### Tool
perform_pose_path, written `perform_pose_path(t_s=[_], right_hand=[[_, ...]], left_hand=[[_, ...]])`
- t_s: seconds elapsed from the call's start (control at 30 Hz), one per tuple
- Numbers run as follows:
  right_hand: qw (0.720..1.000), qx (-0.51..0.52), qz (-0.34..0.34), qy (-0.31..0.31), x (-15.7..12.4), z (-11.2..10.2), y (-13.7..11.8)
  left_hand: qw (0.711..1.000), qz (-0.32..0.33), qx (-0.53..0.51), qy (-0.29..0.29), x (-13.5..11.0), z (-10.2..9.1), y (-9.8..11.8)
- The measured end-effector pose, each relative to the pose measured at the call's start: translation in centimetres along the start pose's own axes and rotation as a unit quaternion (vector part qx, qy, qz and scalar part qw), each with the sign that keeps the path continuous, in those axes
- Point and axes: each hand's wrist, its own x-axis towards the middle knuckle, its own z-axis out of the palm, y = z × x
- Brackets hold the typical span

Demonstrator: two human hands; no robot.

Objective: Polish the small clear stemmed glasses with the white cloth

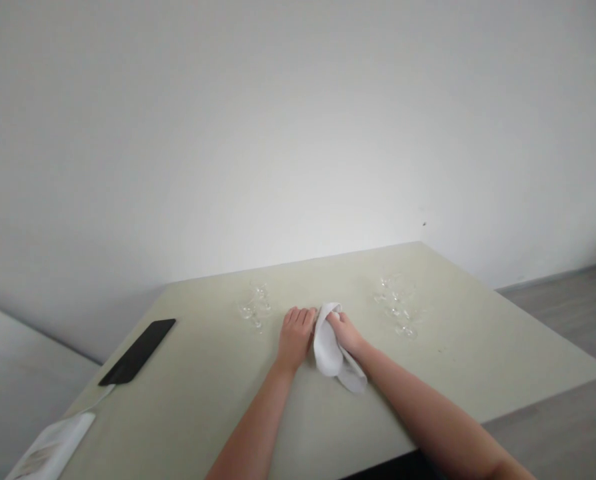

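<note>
One limp, white fabric cloth (328, 353) is clasped in the right hand (345, 330), just beside the curled left hand (298, 328), whose hold cannot be told; it is judged light, soft, best gripped at its bunched top; clear, seemingly fragile glassware (253, 309) is seen leftward of both hands.
</note>
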Motion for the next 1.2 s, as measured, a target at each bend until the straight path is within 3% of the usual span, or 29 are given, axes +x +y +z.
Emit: perform_pose_path(t_s=[0.07, 0.13, 0.23, 0.3, 0.33, 0.4, 0.5, 0.6, 0.73, 0.87, 0.97, 1.07, 1.2], right_hand=[[0.999, -0.014, 0.012, -0.027, 0.2, -0.2, 0.1], [0.991, -0.106, -0.074, -0.048, 0.0, -0.6, -0.2], [0.937, -0.256, -0.227, -0.074, -0.7, -1.2, -0.9], [0.908, -0.298, -0.282, -0.087, -1.0, -1.3, -1.2], [0.906, -0.298, -0.289, -0.083, -1.0, -1.3, -1.3], [0.935, -0.250, -0.247, -0.053, -0.9, -1.0, -1.2], [0.990, -0.092, -0.096, -0.035, -0.3, -0.6, -0.8], [0.998, -0.005, -0.006, -0.056, 0.1, -0.7, -0.4], [0.985, -0.103, -0.121, -0.070, 0.0, -1.4, -0.5], [0.935, -0.264, -0.230, -0.061, -0.4, -1.8, -0.8], [0.918, -0.251, -0.298, -0.069, -0.6, -1.5, -0.8], [0.951, -0.103, -0.281, -0.081, -0.5, -0.9, -0.5], [0.985, 0.065, -0.147, -0.055, 0.1, -0.1, 0.5]], left_hand=[[1.000, 0.001, 0.009, -0.030, 0.1, -0.1, 0.0], [0.998, -0.016, 0.011, -0.066, 0.1, -0.1, -0.2], [0.993, -0.049, -0.010, -0.110, 0.3, 0.2, -0.4], [0.991, -0.072, -0.023, -0.108, 0.3, 0.3, -0.4], [0.992, -0.077, -0.027, -0.093, 0.3, 0.4, -0.3], [0.997, -0.065, -0.026, -0.044, 0.2, 0.5, -0.3], [1.000, -0.013, -0.022, 0.007, 0.0, 0.7, -0.2], [1.000, -0.002, -0.013, 0.002, 0.0, 0.7, -0.3], [1.000, -0.008, 0.011, -0.026, 0.1, 0.6, -0.4], [0.998, -0.041, -0.008, -0.047, 0.2, 0.7, -0.6], [0.994, -0.079, -0.057, -0.055, 0.1, 0.9, -0.5], [0.988, -0.127, -0.084, -0.035, 0.1, 1.3, -0.5], [0.977, -0.189, -0.098, 0.025, 0.1, 1.6, -0.8]])
